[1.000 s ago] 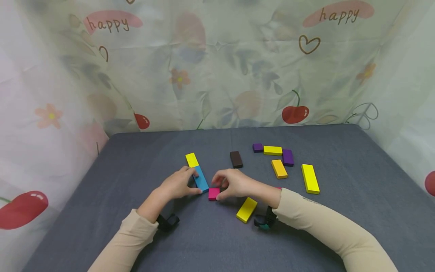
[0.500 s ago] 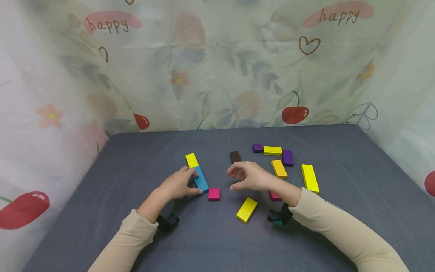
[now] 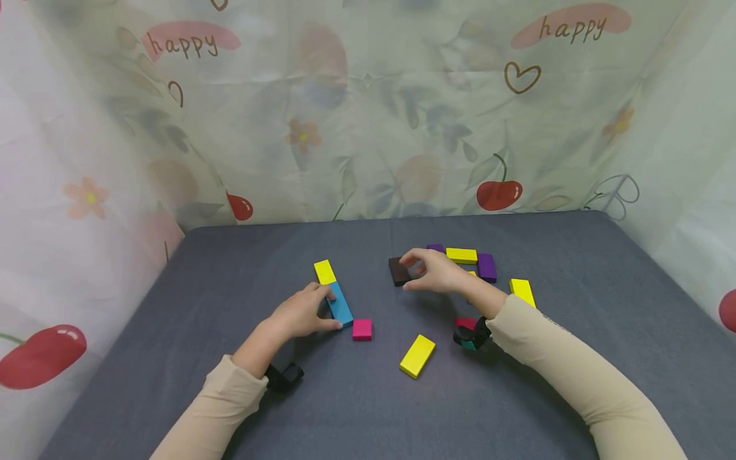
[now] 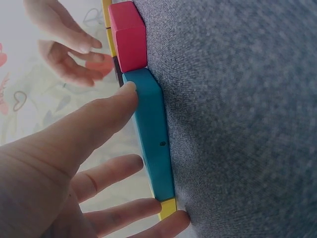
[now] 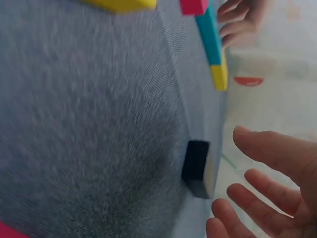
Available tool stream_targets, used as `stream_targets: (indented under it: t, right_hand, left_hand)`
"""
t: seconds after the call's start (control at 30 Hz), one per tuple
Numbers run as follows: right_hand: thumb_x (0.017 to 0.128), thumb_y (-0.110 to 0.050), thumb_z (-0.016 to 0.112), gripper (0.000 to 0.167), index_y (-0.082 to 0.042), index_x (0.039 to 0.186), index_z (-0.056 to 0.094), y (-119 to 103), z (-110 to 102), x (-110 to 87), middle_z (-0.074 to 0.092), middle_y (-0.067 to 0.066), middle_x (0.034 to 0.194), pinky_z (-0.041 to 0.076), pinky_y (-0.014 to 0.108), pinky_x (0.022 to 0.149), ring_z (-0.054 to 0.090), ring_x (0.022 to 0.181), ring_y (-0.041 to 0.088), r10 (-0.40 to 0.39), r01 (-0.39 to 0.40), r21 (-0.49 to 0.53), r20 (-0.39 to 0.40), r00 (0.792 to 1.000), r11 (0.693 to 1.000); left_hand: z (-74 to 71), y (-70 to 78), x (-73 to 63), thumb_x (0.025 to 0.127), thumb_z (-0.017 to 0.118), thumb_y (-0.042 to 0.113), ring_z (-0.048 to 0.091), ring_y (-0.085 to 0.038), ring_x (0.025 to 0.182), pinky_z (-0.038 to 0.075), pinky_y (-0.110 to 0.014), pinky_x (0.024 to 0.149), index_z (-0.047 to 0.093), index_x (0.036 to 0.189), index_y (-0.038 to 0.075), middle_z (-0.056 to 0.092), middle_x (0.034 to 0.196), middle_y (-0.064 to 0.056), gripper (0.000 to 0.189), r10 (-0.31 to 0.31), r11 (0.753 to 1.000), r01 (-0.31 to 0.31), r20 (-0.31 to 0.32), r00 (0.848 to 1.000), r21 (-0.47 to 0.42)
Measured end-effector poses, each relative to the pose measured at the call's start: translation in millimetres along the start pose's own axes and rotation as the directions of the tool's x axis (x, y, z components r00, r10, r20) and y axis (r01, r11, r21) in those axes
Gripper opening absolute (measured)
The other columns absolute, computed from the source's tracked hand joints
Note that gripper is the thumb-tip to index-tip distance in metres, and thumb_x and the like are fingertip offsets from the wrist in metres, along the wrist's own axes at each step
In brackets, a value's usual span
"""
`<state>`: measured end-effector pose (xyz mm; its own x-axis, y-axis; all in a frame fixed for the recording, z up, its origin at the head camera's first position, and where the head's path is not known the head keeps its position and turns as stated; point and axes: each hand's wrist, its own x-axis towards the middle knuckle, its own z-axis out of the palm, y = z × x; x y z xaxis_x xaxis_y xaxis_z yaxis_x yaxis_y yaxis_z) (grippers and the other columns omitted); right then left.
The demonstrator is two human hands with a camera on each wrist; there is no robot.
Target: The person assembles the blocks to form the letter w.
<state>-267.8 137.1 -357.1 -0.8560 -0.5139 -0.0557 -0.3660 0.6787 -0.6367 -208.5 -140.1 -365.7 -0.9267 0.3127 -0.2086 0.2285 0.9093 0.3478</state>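
A blue block lies in line with a small yellow block on the grey table, and a pink block sits at its near end. My left hand rests at the blue block; in the left wrist view the thumb touches it near the pink block, and the fingers lie fairly straight along it. My right hand hovers just right of a dark brown block, thumb and fingers apart with nothing between them. In the right wrist view the dark block stands clear of the fingers.
A yellow block lies in front. Behind the right hand are a yellow block and purple blocks. The right arm partly covers another yellow block and a red-pink block. A patterned curtain borders the table.
My right hand has let go of the pink block, drawn back to the right, then moved away from me to the dark brown block. The left hand has stayed put.
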Motion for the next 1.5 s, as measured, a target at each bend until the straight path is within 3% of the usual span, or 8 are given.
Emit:
stream_targets:
  t: [0.33, 0.5, 0.7, 1.07, 1.5]
  right_hand:
    - [0.082, -0.015, 0.071, 0.058, -0.002, 0.133, 0.046, 11.4, 1.8, 22.4, 0.046, 0.021, 0.138, 0.042, 0.049, 0.101, 0.053, 0.118, 0.039, 0.011, -0.006, -0.102, 0.056, 0.998, 0.995]
    - [0.081, -0.012, 0.072, 0.061, -0.003, 0.134, 0.044, 13.1, 2.4, 30.0, 0.043, 0.021, 0.141, 0.041, 0.049, 0.103, 0.049, 0.123, 0.041, 0.043, -0.033, -0.109, 0.089, 0.995, 0.993]
    - [0.081, -0.009, 0.071, 0.06, -0.001, 0.134, 0.044, 14.9, 1.4, 34.3, 0.044, 0.022, 0.139, 0.04, 0.048, 0.104, 0.048, 0.124, 0.042, 0.029, -0.019, -0.098, 0.099, 0.995, 0.995]
    - [0.079, -0.016, 0.074, 0.059, -0.003, 0.131, 0.047, 16.4, 0.1, 31.1, 0.05, 0.02, 0.133, 0.046, 0.044, 0.097, 0.055, 0.112, 0.035, 0.045, -0.038, -0.101, 0.065, 0.997, 0.994]
    - [0.077, -0.02, 0.076, 0.061, -0.003, 0.129, 0.049, 12.1, 1.9, 15.6, 0.052, 0.018, 0.128, 0.048, 0.044, 0.094, 0.057, 0.108, 0.033, 0.013, -0.013, -0.006, -0.002, 1.0, 1.0]
  left_hand:
    - [0.6, -0.4, 0.8, 0.08, 0.073, 0.037, 0.053, -0.025, 0.101, 0.048, -0.043, 0.089, 0.055, 0.12, 0.013, 0.047, 0.133, -0.015, 0.05, -0.001, 1.0, 0.001, 0.0, 1.0, -0.002]
    - [-0.1, -0.6, 0.2, 0.08, 0.073, 0.037, 0.053, -0.025, 0.102, 0.048, -0.044, 0.09, 0.055, 0.12, 0.013, 0.047, 0.133, -0.015, 0.05, -0.001, 1.0, 0.001, -0.001, 1.0, -0.002]
    - [-1.0, 0.2, -0.8, 0.08, 0.072, 0.037, 0.053, -0.025, 0.102, 0.048, -0.044, 0.09, 0.055, 0.12, 0.012, 0.047, 0.132, -0.015, 0.05, 0.002, 1.0, -0.002, 0.002, 1.0, -0.002]
    - [-1.3, 0.2, -0.9, 0.08, 0.072, 0.037, 0.053, -0.026, 0.103, 0.047, -0.045, 0.091, 0.055, 0.12, 0.013, 0.047, 0.133, -0.016, 0.05, 0.0, 1.0, 0.0, 0.003, 1.0, 0.0]
    - [-1.4, 0.1, -0.6, 0.08, 0.073, 0.037, 0.053, -0.025, 0.101, 0.048, -0.044, 0.089, 0.055, 0.12, 0.013, 0.048, 0.132, -0.015, 0.05, 0.001, 1.0, -0.001, 0.002, 1.0, -0.005]
